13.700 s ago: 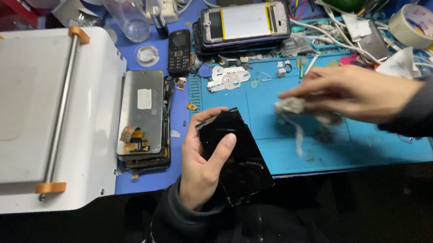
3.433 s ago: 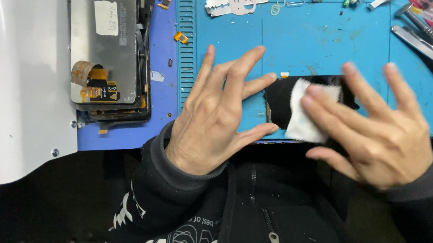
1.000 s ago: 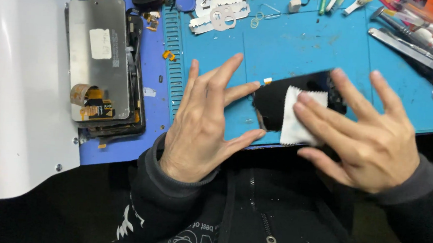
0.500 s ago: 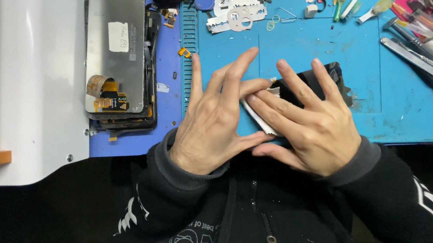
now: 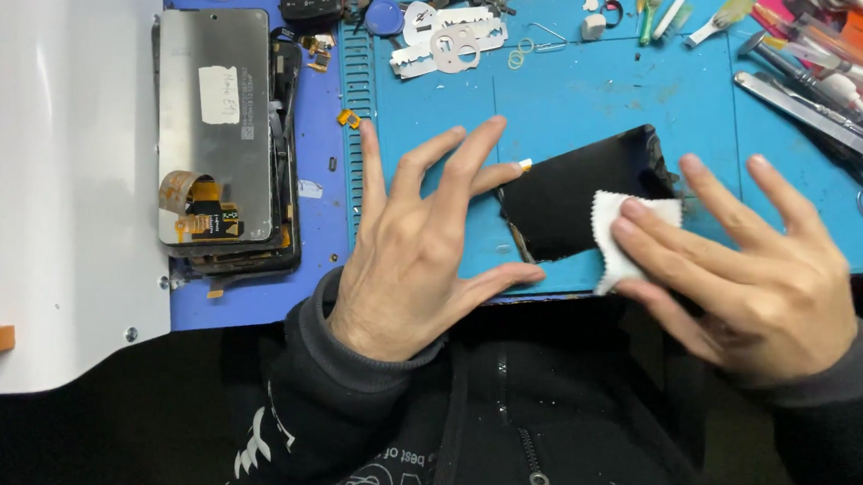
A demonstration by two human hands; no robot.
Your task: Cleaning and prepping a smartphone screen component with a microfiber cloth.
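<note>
A black phone screen [image 5: 584, 197] lies flat on the blue mat [image 5: 580, 92] at the near edge of the bench, between the two hands, its long axis running from lower left up to upper right. The left hand [image 5: 417, 242] rests palm down on the mat just to the left of it, fingers [image 5: 466, 160] spread wide; the tips of the index finger and thumb touch the screen's left end, pinning it without gripping. The right hand [image 5: 749, 267] comes in from the right, fingers held loosely apart and laid flat, pressing a small white cloth [image 5: 622, 234] onto the screen's right half. So the screen lies to the right of the left hand's fingertips and to the left of the right hand's, and the right hand is the one that rests on its surface, through the cloth. Neither hand pinches or lifts anything. To the left, well apart from the hands, a dismantled phone [image 5: 223, 145] sits face down with its grey back plate and orange ribbon cable showing, beside a white machine [image 5: 48, 149]. Tweezers and scissors [image 5: 839, 108] lie at the far right of the mat, and flat white metal pieces [image 5: 454, 44] lie near its far edge.
</note>
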